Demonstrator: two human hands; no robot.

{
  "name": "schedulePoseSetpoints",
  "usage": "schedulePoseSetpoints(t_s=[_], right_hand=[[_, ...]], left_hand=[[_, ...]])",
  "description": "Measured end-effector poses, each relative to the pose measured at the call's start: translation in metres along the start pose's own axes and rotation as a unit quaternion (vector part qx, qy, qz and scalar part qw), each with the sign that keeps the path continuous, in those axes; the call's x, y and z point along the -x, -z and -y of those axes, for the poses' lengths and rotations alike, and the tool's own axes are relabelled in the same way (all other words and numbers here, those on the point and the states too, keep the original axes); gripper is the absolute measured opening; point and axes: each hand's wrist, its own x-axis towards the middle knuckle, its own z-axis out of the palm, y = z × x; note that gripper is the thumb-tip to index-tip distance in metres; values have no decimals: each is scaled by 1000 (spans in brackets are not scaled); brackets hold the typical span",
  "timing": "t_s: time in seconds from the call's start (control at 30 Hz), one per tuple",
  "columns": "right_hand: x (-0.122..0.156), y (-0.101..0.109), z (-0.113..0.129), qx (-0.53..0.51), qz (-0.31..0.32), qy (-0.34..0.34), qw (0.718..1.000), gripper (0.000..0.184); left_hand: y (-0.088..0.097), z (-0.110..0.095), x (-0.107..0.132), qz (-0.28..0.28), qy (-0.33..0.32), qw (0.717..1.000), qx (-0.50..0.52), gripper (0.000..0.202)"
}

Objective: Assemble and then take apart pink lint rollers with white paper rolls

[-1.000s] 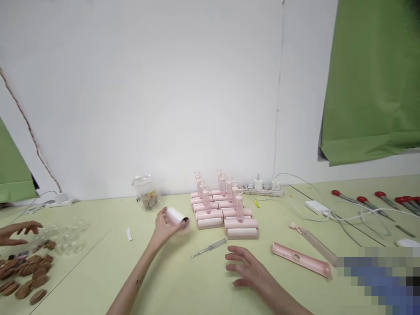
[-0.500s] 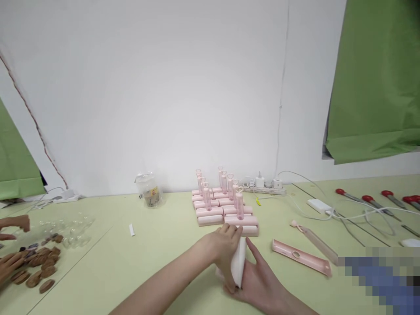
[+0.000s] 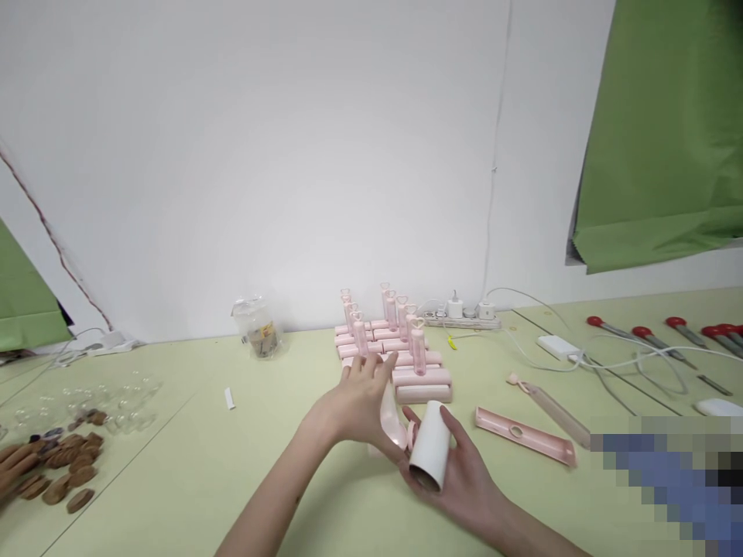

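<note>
My right hand [image 3: 467, 480], low in the middle of the head view, has its fingers around a white paper roll [image 3: 434, 439] whose hollow end faces me. Close beside it, my left hand [image 3: 357, 402] grips a pale pink, glossy plastic piece [image 3: 393, 424], mostly behind the fingers; it looks like part of a lint roller. A small pink end piece [image 3: 412, 435] shows between the two hands. Just beyond them stand several pink lint rollers [image 3: 422, 377] in two columns, with clear pink handles upright.
To the right lie a pink shell with a hole [image 3: 542, 442] and a clear pink handle [image 3: 560, 414]. Farther right are cables, a white adapter [image 3: 558, 346] and red-knobbed tools [image 3: 641, 333]. A co-worker's hand [image 3: 17, 464] is by brown discs [image 3: 81, 464] at left.
My hands have moved apart. The white roll now shows its hollow end in my right hand, and the pink piece has come into view at my left hand.
</note>
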Motion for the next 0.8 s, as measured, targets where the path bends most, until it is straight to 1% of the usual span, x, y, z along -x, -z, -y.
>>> schedulePoseSetpoints(t_s=[0.07,0.13,0.17,0.23,0.33,0.43,0.5,0.6,0.67,0.7,0.73,0.77,0.8], right_hand=[[1,-1,0,5,-11,6,1000,36],[1,-1,0,24,-15,6,1000,34],[2,0,-1,34,-11,4,999,34],[1,1,-2,50,1,-11,999,33],[0,2,-1,43,18,-28,999,27],[0,3,1,24,20,-24,999,24],[1,1,1,28,22,-17,999,25],[3,0,0,39,29,-11,999,26],[3,0,0,33,30,-18,999,25],[3,0,0,27,33,-24,999,25],[3,1,2,21,37,-28,999,25],[3,1,5,18,40,-28,999,24],[4,1,8,19,41,-21,999,24]], left_hand=[[-8,12,10,-38,4,998,59,100],[-18,19,16,-68,-8,994,85,97],[-22,20,18,-81,-21,993,78,100],[-26,17,17,-101,-64,992,33,104],[-25,2,10,-94,-138,984,-63,99],[-24,-12,4,-72,-190,969,-143,96],[-24,-18,2,-66,-209,962,-165,94],[-21,-18,4,-64,-232,960,-142,92],[-16,-14,8,-71,-233,963,-115,91],[-13,-10,11,-82,-222,966,-103,90],[-12,-6,14,-100,-198,971,-88,87],[-13,-1,18,-126,-159,977,-67,82],[-16,4,22,-162,-106,980,-38,76]])
